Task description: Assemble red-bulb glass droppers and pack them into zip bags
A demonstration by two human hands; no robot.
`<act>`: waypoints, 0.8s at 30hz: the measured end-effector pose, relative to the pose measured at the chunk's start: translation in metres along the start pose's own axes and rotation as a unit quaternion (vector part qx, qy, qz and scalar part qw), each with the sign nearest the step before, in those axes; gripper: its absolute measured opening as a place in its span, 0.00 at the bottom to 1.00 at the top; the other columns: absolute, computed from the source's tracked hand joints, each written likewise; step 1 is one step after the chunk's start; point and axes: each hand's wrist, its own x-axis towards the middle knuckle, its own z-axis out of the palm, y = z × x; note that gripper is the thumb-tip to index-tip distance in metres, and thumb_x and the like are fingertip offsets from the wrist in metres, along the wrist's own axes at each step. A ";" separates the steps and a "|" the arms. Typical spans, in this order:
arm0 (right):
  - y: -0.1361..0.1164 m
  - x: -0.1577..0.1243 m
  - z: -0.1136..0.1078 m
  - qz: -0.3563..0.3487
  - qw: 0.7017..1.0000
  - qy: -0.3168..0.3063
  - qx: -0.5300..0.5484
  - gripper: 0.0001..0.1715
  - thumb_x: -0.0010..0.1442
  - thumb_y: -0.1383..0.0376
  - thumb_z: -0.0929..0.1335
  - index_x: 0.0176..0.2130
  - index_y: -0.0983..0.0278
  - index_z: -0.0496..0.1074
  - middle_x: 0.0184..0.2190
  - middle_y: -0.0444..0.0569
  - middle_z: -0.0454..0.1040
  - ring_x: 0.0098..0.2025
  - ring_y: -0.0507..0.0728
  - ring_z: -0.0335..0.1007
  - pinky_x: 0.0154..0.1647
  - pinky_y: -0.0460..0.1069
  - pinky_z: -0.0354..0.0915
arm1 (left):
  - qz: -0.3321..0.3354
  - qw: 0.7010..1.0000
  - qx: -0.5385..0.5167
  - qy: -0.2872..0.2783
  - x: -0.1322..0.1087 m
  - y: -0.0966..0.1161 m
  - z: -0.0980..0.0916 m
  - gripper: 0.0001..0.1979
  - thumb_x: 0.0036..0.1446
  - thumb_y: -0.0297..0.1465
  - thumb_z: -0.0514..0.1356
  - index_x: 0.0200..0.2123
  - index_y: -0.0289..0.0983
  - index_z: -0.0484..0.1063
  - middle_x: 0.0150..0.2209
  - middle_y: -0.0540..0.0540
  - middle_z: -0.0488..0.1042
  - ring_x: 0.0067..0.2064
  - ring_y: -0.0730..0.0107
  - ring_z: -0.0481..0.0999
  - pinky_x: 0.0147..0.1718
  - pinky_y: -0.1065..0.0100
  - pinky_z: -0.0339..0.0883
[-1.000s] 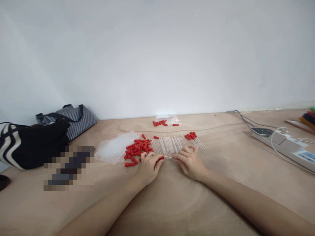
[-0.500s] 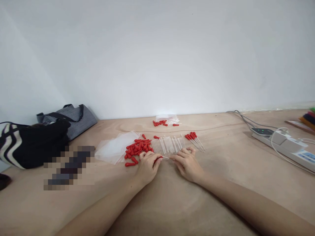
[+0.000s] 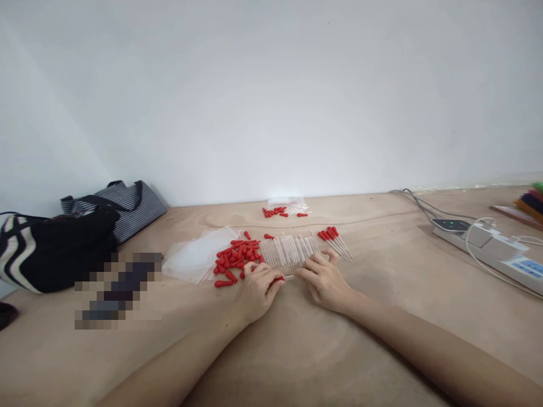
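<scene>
Between finger and thumb, my left hand (image 3: pixel 259 289) pinches a red rubber dropper bulb (image 3: pixel 280 278). A thin clear pipette tube (image 3: pixel 289 277) runs from the bulb to my right hand (image 3: pixel 324 281), whose closed fingers grip its other end. How far the tube sits inside the bulb is hidden. Just beyond my hands lies a row of clear tubes (image 3: pixel 286 250). Left of that row is a pile of loose red bulbs (image 3: pixel 237 254). Several droppers with red bulbs fitted (image 3: pixel 335 240) lie side by side, past my right hand.
Clear zip bags (image 3: pixel 190 257) lie left of the pile. Another bag (image 3: pixel 288 202) with red bulbs (image 3: pixel 275 212) is near the wall. Two bags, one black (image 3: pixel 68 249) and one striped (image 3: pixel 136 209), stand left. A power strip (image 3: pixel 500 249) with cables is at right.
The red bulb and tube have come slightly closer to me and to the right, my left hand moving with them. The bulb shows more, and less tube is visible between my hands.
</scene>
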 end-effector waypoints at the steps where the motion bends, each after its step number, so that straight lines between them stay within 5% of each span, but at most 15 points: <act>1: -0.002 0.000 0.000 0.006 1.000 0.003 0.010 0.14 0.52 0.74 0.60 0.34 0.62 0.70 0.27 0.44 0.68 0.35 0.53 0.56 0.44 0.54 0.41 | 0.001 1.000 0.003 0.007 0.000 0.000 0.000 0.07 0.57 0.29 0.52 0.30 0.38 0.68 0.27 0.51 0.73 0.34 0.71 0.69 0.39 0.62 0.47; 13: -0.012 0.003 -0.004 0.068 0.995 -0.025 0.075 0.10 0.56 0.70 0.60 0.28 0.63 0.69 0.25 0.44 0.70 0.34 0.52 0.59 0.44 0.54 0.41 | 0.042 0.999 0.023 0.019 0.001 0.005 0.000 0.09 0.58 0.30 0.51 0.29 0.38 0.68 0.27 0.52 0.75 0.34 0.70 0.68 0.42 0.60 0.46; 24: -0.017 0.009 -0.010 0.190 0.954 -0.126 0.193 0.13 0.58 0.69 0.59 0.27 0.61 0.69 0.24 0.41 0.72 0.35 0.52 0.62 0.45 0.55 0.43 | 0.124 0.989 0.077 0.025 0.004 0.003 -0.002 0.09 0.59 0.28 0.50 0.31 0.38 0.68 0.27 0.52 0.75 0.35 0.69 0.70 0.43 0.59 0.45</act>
